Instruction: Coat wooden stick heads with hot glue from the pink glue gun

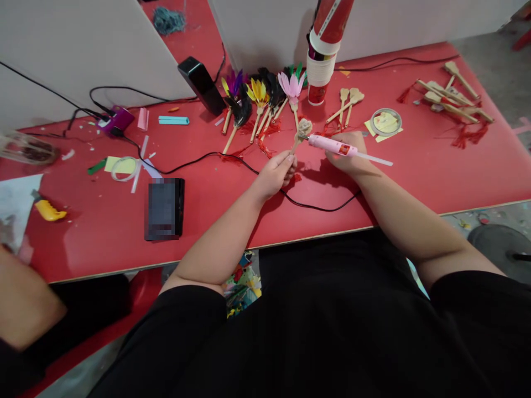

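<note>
My left hand (276, 174) is closed round the handle of a small wooden stick (304, 128) with a carved, wider head. In my right hand (348, 152) is a pink hot glue gun (332, 145), its metal nozzle touching or very near the stick's head. A clear glue stick (375, 159) juts from the back of the gun. Past my hands lie feathered sticks, with a pink feather bundle (292, 85), a yellow one (258, 93) and a black one (240, 110). Plain wooden sticks (347, 102) lie beyond the gun.
A black cord (315, 208) runs across the red table (215, 221) to a purple power adapter (118, 119). Stacked paper cups (320, 72) stand at the back. More tasselled sticks (452, 99) lie right, a tape roll (385, 121) nearer. A phone-like device (164, 209) and yellow cutter (50, 210) lie left.
</note>
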Available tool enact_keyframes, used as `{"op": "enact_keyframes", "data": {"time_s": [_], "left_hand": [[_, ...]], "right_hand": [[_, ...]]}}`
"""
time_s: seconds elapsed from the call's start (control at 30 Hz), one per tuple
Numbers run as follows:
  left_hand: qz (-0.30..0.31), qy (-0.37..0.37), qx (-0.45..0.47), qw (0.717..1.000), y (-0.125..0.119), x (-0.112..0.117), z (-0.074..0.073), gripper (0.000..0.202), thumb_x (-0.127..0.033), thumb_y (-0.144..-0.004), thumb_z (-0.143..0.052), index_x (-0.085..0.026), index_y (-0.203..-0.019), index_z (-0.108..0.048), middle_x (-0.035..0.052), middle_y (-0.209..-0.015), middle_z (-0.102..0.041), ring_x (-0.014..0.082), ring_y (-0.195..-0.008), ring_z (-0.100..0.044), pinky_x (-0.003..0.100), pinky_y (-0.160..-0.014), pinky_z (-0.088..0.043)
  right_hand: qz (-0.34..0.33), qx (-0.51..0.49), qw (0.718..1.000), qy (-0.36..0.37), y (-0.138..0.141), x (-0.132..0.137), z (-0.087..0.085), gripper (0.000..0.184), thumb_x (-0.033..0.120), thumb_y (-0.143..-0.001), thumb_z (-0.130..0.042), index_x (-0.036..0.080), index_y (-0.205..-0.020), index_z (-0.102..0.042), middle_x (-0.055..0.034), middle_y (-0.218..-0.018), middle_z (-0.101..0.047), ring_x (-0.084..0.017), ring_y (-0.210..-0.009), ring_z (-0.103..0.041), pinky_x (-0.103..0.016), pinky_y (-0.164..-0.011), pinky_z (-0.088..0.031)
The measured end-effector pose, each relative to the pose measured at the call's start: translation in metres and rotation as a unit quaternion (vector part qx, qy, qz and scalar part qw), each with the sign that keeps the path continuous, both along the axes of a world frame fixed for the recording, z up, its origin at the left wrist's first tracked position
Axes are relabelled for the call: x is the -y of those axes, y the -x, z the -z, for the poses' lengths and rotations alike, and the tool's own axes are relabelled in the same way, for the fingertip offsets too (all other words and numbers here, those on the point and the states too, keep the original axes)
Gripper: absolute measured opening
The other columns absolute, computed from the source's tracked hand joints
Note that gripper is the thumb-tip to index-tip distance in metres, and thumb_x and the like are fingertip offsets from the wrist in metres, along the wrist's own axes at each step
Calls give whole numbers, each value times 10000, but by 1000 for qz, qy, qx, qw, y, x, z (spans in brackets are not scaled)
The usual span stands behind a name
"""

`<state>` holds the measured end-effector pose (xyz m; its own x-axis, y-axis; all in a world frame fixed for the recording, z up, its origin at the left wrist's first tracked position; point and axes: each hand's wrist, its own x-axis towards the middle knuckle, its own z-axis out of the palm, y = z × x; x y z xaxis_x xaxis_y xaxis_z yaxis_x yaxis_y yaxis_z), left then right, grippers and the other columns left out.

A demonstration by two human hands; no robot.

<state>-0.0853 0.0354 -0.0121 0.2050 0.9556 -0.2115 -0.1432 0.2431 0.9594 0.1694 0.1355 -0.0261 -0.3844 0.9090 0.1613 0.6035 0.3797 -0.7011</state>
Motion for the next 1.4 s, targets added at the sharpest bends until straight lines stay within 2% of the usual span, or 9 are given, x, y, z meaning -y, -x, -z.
{"op": "enact_keyframes", "data": {"time_s": [0.1,0.2,0.37,0.53,0.8,0.97,1.17,1.23,1.4], "left_hand": [[-6,-3,9,1000,-4,2,-3,238,-446,-1251,-618,-234,-1148,-653,-97,-700,-372,84,-531,-241,218,-522,-186],[-9,-11,15,1000,-7,2,-4,212,-438,-1269,-579,-250,-1236,-671,-107,-670,-348,102,-530,-221,229,-523,-188],[-27,-17,4,999,-12,0,-2,263,-446,-1258,-609,-239,-1095,-605,-71,-772,-439,86,-582,-324,217,-542,-230],[-33,-28,-37,998,-11,1,2,392,-560,-1245,-617,-250,-1022,-527,-67,-773,-422,87,-578,-297,250,-536,-233],[-33,-83,-73,993,-13,7,5,495,-696,-1233,-584,-259,-1014,-507,-68,-752,-403,101,-575,-305,284,-546,-254],[-36,-91,-79,992,-13,7,6,497,-703,-1229,-586,-267,-1008,-501,-71,-740,-398,109,-572,-322,284,-550,-267],[-31,-102,-84,991,-12,6,8,477,-675,-1231,-591,-271,-993,-503,-69,-723,-390,116,-566,-327,290,-557,-277],[-32,-104,-85,990,-12,6,8,486,-684,-1224,-601,-271,-988,-507,-67,-727,-392,117,-567,-328,294,-560,-278],[-30,-108,-89,990,-13,7,8,476,-677,-1223,-595,-272,-989,-505,-70,-719,-392,119,-568,-326,291,-555,-288]], "right_hand": [[7,18,1000,-20,2,-1,4,481,217,-909,-756,289,-687,-335,40,-608,-376,-156,-656,-325,-402,-663,-265],[-4,4,1000,-21,3,1,4,447,248,-912,-736,289,-686,-353,36,-609,-379,-156,-645,-343,-395,-650,-276],[-8,15,999,-40,1,4,5,405,282,-902,-707,299,-715,-348,14,-632,-396,-186,-663,-393,-417,-656,-308],[3,81,995,-62,3,0,1,398,305,-902,-717,303,-711,-368,9,-617,-367,-209,-661,-404,-430,-659,-343],[29,111,990,-77,4,-7,-4,470,166,-856,-758,305,-684,-343,28,-644,-360,-197,-666,-410,-432,-738,-367],[28,91,992,-79,3,-9,-3,452,306,-862,-762,311,-687,-345,10,-641,-386,-204,-681,-416,-446,-725,-352],[35,68,996,-45,-1,-6,-2,523,487,-961,-776,298,-712,-357,-45,-627,-435,-246,-783,-458,-485,-766,-394],[35,63,996,-55,-2,-7,-1,507,456,-956,-780,287,-710,-370,-55,-630,-432,-255,-787,-469,-484,-750,-388],[55,93,992,-66,2,-12,-3,397,204,-820,-768,290,-692,-402,-16,-642,-424,-250,-716,-505,-449,-736,-377]]}}
